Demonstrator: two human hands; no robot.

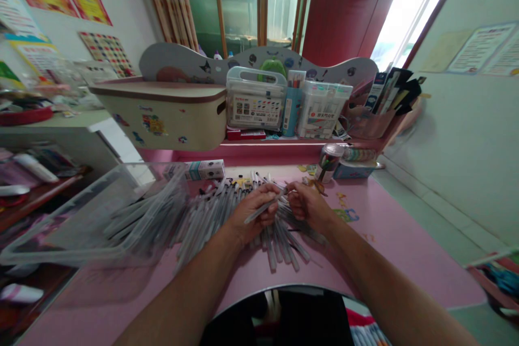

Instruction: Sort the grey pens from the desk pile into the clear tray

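Note:
My left hand (253, 208) is closed round a translucent grey pen (258, 213), which slants with its lower end towards me. At the pen's upper end my right hand (311, 204) is closed in a pinch, fingertips touching or nearly touching it; what lies between them is too small to make out. Beneath both hands many similar pens (211, 216) lie spread in loose rows on the pink desk (389, 238). Some of them point towards me under my palms. To the left, a clear plastic bin (60, 257) holds a heap of more such pens (141, 213).
A lidded cream storage box (174, 124), a clear handled case (256, 100), a marker case (324, 111) and a pink pen holder (371, 121) stand on the shelf behind. On the desk's back right are a clear jar (327, 162) and a blue box (354, 170).

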